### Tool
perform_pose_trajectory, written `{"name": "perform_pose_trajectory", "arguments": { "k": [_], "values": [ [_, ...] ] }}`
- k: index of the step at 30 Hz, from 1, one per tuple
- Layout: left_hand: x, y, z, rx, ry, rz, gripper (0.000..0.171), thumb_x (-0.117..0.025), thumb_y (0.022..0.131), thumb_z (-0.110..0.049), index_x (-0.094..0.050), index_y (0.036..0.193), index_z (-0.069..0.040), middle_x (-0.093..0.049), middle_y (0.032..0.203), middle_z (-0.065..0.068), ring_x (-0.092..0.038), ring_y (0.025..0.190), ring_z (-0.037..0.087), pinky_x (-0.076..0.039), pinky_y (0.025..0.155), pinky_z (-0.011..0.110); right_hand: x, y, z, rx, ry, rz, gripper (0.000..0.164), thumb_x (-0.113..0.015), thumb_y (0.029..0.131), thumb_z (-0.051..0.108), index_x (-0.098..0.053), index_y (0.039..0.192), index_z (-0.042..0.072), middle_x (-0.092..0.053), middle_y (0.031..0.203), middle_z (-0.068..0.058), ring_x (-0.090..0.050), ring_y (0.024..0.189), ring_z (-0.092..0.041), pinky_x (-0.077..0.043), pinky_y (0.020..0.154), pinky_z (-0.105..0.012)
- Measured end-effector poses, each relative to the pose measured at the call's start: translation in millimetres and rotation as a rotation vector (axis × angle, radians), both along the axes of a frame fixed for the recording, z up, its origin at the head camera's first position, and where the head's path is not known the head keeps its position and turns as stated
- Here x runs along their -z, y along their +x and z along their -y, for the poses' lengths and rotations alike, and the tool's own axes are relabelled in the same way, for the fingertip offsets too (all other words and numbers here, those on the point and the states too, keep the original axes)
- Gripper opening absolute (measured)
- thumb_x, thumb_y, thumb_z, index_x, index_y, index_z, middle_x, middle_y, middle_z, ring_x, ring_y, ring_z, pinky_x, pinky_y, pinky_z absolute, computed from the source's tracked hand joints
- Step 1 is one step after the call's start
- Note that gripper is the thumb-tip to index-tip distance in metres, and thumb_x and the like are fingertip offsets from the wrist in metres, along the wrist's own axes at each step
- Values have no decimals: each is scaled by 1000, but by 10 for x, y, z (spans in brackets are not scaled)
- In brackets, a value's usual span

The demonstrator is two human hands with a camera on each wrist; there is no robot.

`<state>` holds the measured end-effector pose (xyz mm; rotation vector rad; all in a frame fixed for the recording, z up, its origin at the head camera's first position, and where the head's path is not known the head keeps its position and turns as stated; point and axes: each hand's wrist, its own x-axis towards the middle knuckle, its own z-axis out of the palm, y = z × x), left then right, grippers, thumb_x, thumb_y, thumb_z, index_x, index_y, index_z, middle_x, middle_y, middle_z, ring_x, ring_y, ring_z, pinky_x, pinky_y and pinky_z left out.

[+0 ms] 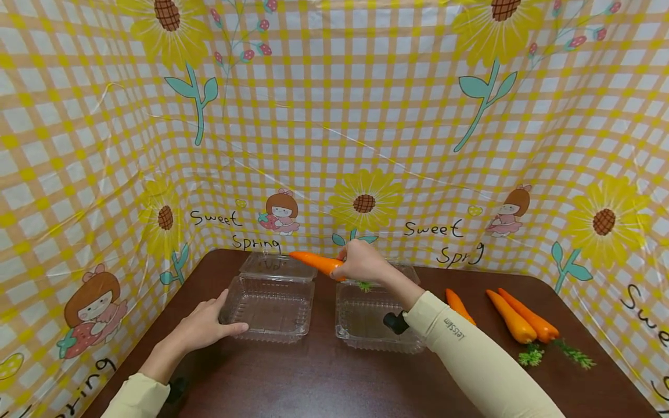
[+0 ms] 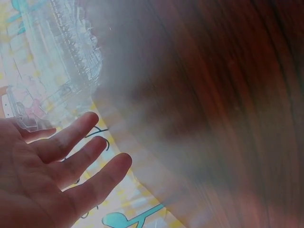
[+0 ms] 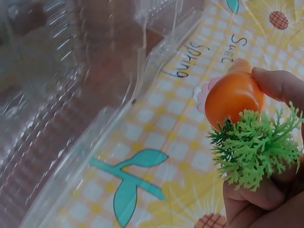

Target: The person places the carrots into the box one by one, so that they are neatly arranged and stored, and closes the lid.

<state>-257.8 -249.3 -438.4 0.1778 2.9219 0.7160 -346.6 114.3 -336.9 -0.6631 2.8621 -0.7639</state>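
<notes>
In the head view my right hand (image 1: pixel 363 263) grips an orange carrot (image 1: pixel 317 262) near its thick end, its tip pointing left. The right wrist view shows the carrot's rounded top (image 3: pixel 235 99) and its green leafy tuft (image 3: pixel 256 147) by the fingers. This hand is above the back of the right clear plastic box (image 1: pixel 378 342), whose lid stands open behind it. My left hand (image 1: pixel 201 325) is at the left side of the other clear box (image 1: pixel 269 334), thumb over its near corner. Its fingers (image 2: pixel 102 178) are spread and fairly straight in the left wrist view. The left box's lid (image 1: pixel 261 267) lies folded back.
A carrot (image 1: pixel 460 306) lies right of the right box, partly behind my forearm. Two more carrots (image 1: pixel 509 316) with green tops lie farther right on the dark wooden table (image 1: pixel 272 383). A checked sunflower cloth (image 1: pixel 334 116) hangs round the back and sides.
</notes>
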Motion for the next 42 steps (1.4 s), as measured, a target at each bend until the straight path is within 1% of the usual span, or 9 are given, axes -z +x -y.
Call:
{"name": "perform_pose_trajectory", "arguments": {
  "k": [9,17,22,24,27,31,37,40,42],
  "values": [
    [-8,11,-15,-2,11,-2,116,-67,85,-68,-16,160,3,-33,153,37,-31,141,55,-38,95,74,108,-71,335,-74,43,12,26,-82,83,24,-78,100,5,-72,75,0,-61,59,-16,-47,56,-28],
    [-10,-6,-30,3,9,-17,116,-67,85,-68,-16,159,4,-35,152,37,-34,140,55,-40,95,72,174,-147,606,-99,136,-3,28,-84,80,29,-76,98,9,-70,80,1,-62,61,-16,-49,57,-30],
    [-18,5,-18,0,12,-2,116,-67,85,-68,-15,160,3,-34,153,37,-33,141,54,-39,95,73,203,-188,758,-131,149,34,30,-84,81,29,-76,101,9,-71,89,-1,-58,62,-14,-47,58,-29],
    [-17,8,-14,-1,13,1,116,-67,85,-69,-15,160,3,-34,153,37,-33,141,54,-40,95,73,230,-206,816,-139,147,58,25,-84,81,27,-77,97,9,-71,81,-1,-52,57,-12,-44,57,-28],
    [-7,11,-15,-1,15,2,116,-67,85,-69,-15,160,3,-34,153,37,-33,141,54,-40,95,72,283,-229,895,-149,154,89,16,-85,81,25,-76,80,12,-62,61,1,-39,48,-11,-38,53,-27],
    [-1,11,-13,-7,20,12,117,-67,84,-69,-14,160,3,-33,154,36,-31,141,54,-39,96,72,360,-258,994,-159,174,108,37,-85,81,24,-60,55,16,-39,46,5,-25,44,-10,-29,48,-27],
    [3,6,-17,-12,26,15,118,-68,84,-68,-13,160,2,-33,154,36,-30,142,55,-37,97,74,441,-273,1087,-138,191,147,42,-86,81,23,-55,53,15,-30,47,5,-22,46,-11,-27,48,-29],
    [8,5,-14,-10,25,15,117,-68,84,-69,-13,160,2,-33,154,37,-30,142,55,-38,97,74,489,-286,1110,-140,221,149,41,-85,81,23,-55,54,16,-33,50,5,-26,48,-12,-29,49,-29],
    [13,6,-13,-11,22,17,117,-67,84,-69,-13,160,2,-33,154,37,-30,142,55,-38,96,74,516,-285,1120,-145,236,141,35,-86,81,23,-60,58,16,-42,52,5,-35,50,-12,-33,50,-29]
  ]
}}
